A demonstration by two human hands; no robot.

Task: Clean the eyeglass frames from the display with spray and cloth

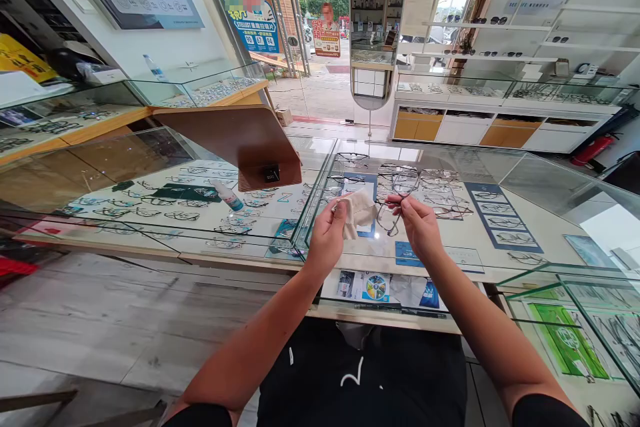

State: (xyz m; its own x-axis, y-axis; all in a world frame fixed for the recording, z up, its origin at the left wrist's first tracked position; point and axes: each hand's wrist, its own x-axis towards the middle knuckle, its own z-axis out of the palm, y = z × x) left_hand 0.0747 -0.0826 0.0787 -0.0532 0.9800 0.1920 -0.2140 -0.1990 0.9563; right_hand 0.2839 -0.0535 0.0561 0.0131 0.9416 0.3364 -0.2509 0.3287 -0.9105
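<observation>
Over the glass case, the left hand pinches a pale cloth and the right hand pinches glasses, fingers tight on each.

One cloth, one held pair of glasses and two bottles show. The dark blue strip carries four frames. Beyond: one mirror, one fire extinguisher.

Optician's shop, eyeglasses in showcases
</observation>
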